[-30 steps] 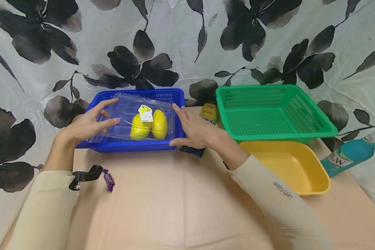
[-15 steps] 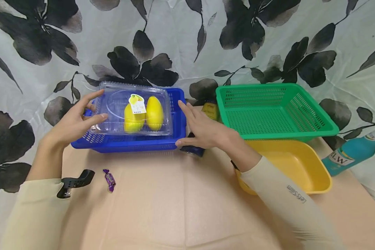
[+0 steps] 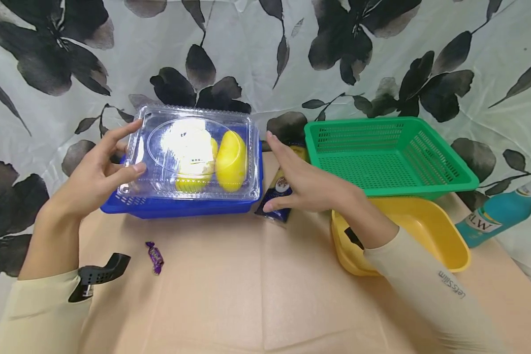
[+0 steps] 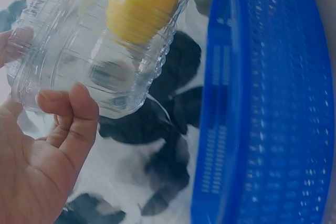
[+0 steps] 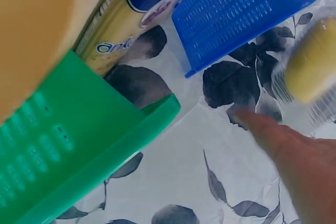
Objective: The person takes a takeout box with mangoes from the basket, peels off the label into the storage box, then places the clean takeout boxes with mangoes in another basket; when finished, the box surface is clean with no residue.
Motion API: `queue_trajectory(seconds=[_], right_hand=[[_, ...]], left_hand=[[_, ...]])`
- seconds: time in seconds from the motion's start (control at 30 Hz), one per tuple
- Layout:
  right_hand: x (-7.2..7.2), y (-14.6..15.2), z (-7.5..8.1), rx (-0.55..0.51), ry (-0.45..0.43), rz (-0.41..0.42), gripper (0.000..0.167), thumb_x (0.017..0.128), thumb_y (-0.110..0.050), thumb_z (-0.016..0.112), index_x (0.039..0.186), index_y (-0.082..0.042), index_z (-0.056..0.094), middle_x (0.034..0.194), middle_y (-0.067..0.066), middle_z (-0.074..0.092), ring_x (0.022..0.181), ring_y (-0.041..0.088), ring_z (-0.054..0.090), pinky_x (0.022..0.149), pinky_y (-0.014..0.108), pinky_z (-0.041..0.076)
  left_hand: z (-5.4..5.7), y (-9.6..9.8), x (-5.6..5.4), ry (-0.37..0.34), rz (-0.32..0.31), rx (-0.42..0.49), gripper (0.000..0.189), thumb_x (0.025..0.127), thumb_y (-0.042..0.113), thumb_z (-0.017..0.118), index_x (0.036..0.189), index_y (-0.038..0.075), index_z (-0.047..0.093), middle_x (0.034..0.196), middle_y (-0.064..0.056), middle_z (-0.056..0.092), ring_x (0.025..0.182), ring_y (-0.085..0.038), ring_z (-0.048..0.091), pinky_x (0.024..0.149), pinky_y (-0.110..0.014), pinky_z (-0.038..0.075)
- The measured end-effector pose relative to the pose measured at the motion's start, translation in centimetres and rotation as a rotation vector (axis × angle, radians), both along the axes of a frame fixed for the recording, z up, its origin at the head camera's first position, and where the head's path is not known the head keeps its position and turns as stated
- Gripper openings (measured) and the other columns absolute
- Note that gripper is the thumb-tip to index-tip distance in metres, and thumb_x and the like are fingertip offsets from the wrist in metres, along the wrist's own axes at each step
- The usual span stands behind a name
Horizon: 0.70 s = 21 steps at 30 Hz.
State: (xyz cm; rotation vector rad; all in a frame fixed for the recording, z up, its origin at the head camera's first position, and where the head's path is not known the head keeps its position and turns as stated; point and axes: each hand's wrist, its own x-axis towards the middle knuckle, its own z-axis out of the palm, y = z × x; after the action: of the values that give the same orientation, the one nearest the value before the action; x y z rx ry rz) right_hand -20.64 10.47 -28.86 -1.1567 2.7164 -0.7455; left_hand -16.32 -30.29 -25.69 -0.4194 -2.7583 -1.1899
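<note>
A clear plastic clamshell box (image 3: 159, 182) with two yellow mangoes (image 3: 231, 161) hangs above the blue basket (image 3: 194, 210); glare whitens part of its lid. My left hand (image 3: 85, 179) grips the box by its left end, thumb at the near corner. From the left wrist view, the fingers curl under the box (image 4: 63, 66), which is apart from the basket's wall (image 4: 226, 129). My right hand (image 3: 314, 184) is beside the box's right end with fingers straight, a gap between them. Beneath that hand lies a blue and yellow snack packet (image 3: 279, 189), partly hidden.
A green basket (image 3: 380, 189) stands at the back right, behind a yellow tub (image 3: 424, 268). A turquoise bottle (image 3: 497, 219) leans at the far right. One purple-wrapped candy (image 3: 156, 258) lies on the table (image 3: 230, 285). Patterned cloth (image 3: 265, 59) forms the backdrop.
The box has risen out of the blue basket in my left hand, first shifting left, then coming nearer the camera. My right hand has drawn away to the right.
</note>
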Motion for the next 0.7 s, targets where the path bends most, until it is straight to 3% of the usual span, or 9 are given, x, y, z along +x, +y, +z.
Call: queue_trajectory(seconds=[0.13, 0.3, 0.37, 0.57, 0.7], right_hand=[[0.7, 0.7, -0.3, -0.091, -0.026, 0.042, 0.136, 0.080, -0.059, 0.081, 0.160, -0.029, -0.025, 0.169, -0.009, -0.023, 0.158, 0.014, -0.009, 0.128, 0.049, 0.015], [1.4, 1.7, -0.9, -0.170, -0.006, 0.067, 0.143, 0.075, -0.053, 0.088, 0.161, -0.030, -0.024, 0.167, -0.011, -0.029, 0.158, 0.015, -0.015, 0.125, 0.059, 0.015], [1.5, 2.1, -1.0, -0.191, -0.015, 0.078, 0.145, 0.073, -0.052, 0.090, 0.161, -0.032, -0.024, 0.166, -0.013, -0.030, 0.158, 0.017, -0.014, 0.125, 0.060, 0.017], [2.0, 2.7, -1.4, -0.315, -0.089, 0.136, 0.149, 0.069, -0.036, 0.096, 0.161, -0.035, -0.021, 0.167, -0.013, -0.029, 0.159, 0.023, 0.008, 0.119, 0.049, 0.035], [2.7, 3.4, -1.8, -0.367, -0.089, 0.147, 0.149, 0.068, -0.033, 0.097, 0.163, -0.033, -0.018, 0.166, -0.013, -0.032, 0.159, 0.026, 0.011, 0.116, 0.049, 0.039]], left_hand=[[0.5, 1.3, 1.0, 0.039, -0.104, 0.046, 0.083, 0.100, 0.003, 0.061, 0.164, 0.038, 0.022, 0.131, -0.005, 0.039, 0.080, -0.009, 0.074, 0.073, -0.016, 0.058], [0.1, 2.4, 1.4, 0.063, -0.215, 0.103, 0.084, 0.098, -0.005, 0.058, 0.165, 0.031, 0.022, 0.125, -0.008, 0.035, 0.069, -0.020, 0.073, 0.069, -0.019, 0.059], [-0.2, 2.7, 1.6, 0.054, -0.237, 0.127, 0.083, 0.098, -0.006, 0.057, 0.165, 0.030, 0.022, 0.122, -0.008, 0.034, 0.067, -0.021, 0.072, 0.066, -0.021, 0.059], [-1.1, 3.2, 2.1, 0.014, -0.276, 0.202, 0.082, 0.097, -0.007, 0.056, 0.164, 0.027, 0.023, 0.124, -0.012, 0.039, 0.086, -0.015, 0.076, 0.073, -0.025, 0.062], [-1.9, 4.1, 2.4, -0.022, -0.298, 0.270, 0.086, 0.097, -0.007, 0.056, 0.165, 0.028, 0.018, 0.126, -0.016, 0.039, 0.092, -0.018, 0.075, 0.075, -0.029, 0.063]])
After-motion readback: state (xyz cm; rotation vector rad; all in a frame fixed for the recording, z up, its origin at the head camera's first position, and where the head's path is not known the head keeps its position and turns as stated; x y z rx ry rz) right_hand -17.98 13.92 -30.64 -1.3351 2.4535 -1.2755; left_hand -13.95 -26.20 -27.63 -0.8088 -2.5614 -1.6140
